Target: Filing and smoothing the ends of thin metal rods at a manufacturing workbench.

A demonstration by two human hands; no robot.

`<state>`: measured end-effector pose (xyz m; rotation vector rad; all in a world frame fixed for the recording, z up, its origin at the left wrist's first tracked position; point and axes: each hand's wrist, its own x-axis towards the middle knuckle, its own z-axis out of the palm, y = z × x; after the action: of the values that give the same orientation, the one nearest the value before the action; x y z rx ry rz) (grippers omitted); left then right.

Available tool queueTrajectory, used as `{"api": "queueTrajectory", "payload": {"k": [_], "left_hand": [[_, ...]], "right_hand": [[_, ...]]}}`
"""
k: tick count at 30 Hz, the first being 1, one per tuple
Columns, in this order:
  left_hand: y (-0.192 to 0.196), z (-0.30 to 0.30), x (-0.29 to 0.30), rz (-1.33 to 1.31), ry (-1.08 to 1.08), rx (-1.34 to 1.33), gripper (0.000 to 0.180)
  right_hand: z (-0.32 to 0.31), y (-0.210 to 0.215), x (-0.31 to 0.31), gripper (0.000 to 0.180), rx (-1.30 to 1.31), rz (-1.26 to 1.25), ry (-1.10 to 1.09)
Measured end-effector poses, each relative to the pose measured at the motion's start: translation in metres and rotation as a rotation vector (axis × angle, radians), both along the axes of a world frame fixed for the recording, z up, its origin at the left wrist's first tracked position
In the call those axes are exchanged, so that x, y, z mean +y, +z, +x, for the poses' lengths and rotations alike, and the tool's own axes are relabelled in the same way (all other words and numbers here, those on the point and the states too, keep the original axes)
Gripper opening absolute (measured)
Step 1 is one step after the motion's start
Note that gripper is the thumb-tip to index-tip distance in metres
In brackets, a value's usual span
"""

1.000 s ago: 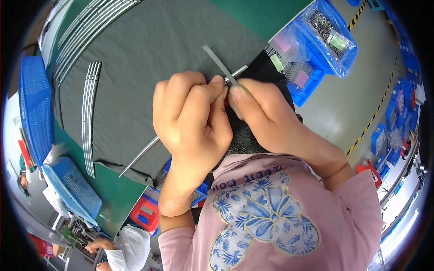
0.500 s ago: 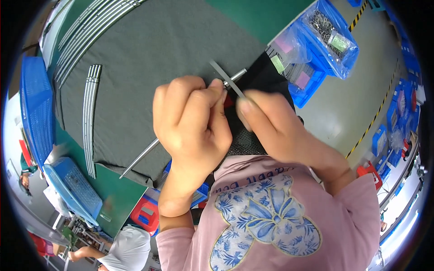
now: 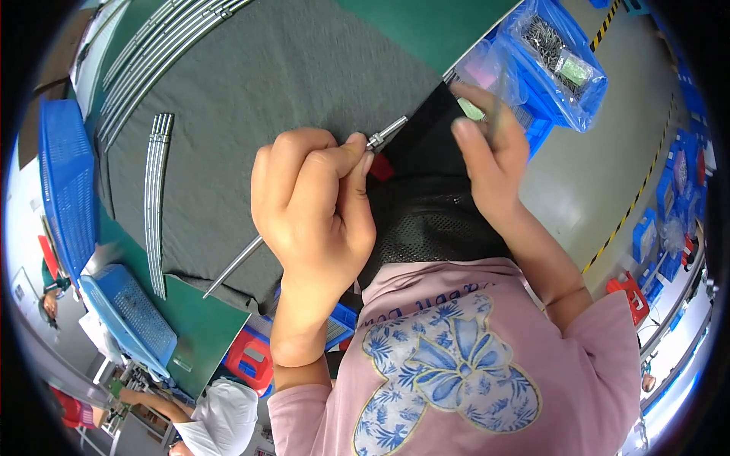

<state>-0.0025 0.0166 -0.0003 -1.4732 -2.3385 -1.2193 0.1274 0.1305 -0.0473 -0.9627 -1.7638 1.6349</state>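
Observation:
Between the thumb and bent fingers of my left hand (image 3: 312,197) is a thin silver metal rod (image 3: 237,264). It slants under the hand, and its collared end (image 3: 388,132) sticks out past the fingertips, up and to the right. My right hand (image 3: 496,156) is off to the right, apart from the rod and blurred by motion. A flat grey metal strip (image 3: 499,102), also smeared, stands up from its fingers. Black cloth (image 3: 422,144) lies below the rod's end, over my lap.
Several silver rods (image 3: 156,205) lie bundled on the grey cloth (image 3: 220,144), with longer ones (image 3: 163,57) at far left. A blue bin (image 3: 589,106) of small metal parts stands at right. Blue baskets (image 3: 68,175) line the left edge. Another person (image 3: 224,418) works at lower left.
My right hand has moved up and right, away from the rod, taking the metal strip that crossed it. The left hand keeps hold of the rod in nearly the same place.

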Motion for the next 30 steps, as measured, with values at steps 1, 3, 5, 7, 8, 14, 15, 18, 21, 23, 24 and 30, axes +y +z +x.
{"api": "queueTrajectory", "payload": {"k": [1,3,5,7,8,14,15,18,21,23,24,30], "left_hand": [[-0.001,0.000,0.000,-0.002,0.000,-0.012,0.014],[-0.002,0.000,0.001,-0.002,-0.002,-0.021,0.014],[-0.001,0.000,0.000,0.012,-0.002,0.003,0.015],[-0.002,0.001,-0.001,0.018,0.000,0.013,0.015],[-0.003,0.001,-0.001,0.023,0.007,0.023,0.015],[-0.005,0.003,0.001,0.069,0.020,0.007,0.015],[-0.005,0.003,0.002,0.074,0.019,0.008,0.015],[-0.006,0.003,0.002,0.080,0.034,0.007,0.016],[-0.006,0.001,0.001,0.077,0.004,0.023,0.016],[-0.006,0.001,0.001,0.069,0.011,0.034,0.017],[-0.006,0.000,0.000,0.074,0.013,0.033,0.017],[-0.007,0.001,0.001,0.071,0.012,0.049,0.018]], "right_hand": [[-0.008,-0.007,0.001,0.017,0.041,-0.071,-0.009],[-0.016,-0.009,0.000,0.019,0.085,-0.140,-0.019],[-0.019,-0.003,-0.004,0.018,0.241,-0.390,0.009],[-0.008,-0.008,-0.004,0.017,0.215,-0.403,0.013],[-0.007,0.002,-0.008,0.016,0.306,-0.417,-0.008],[-0.037,0.038,-0.019,0.015,0.218,0.043,0.051],[-0.043,0.037,-0.018,0.016,0.103,0.223,0.092],[-0.048,0.033,-0.017,0.019,0.057,0.484,0.034],[-0.041,0.041,-0.015,0.018,-0.087,0.544,-0.082],[-0.032,0.036,-0.008,0.019,-0.195,0.599,-0.206],[-0.021,0.030,-0.003,0.020,-0.227,0.510,-0.203],[0.006,0.052,-0.014,0.027,-0.026,-0.163,0.308]]}}
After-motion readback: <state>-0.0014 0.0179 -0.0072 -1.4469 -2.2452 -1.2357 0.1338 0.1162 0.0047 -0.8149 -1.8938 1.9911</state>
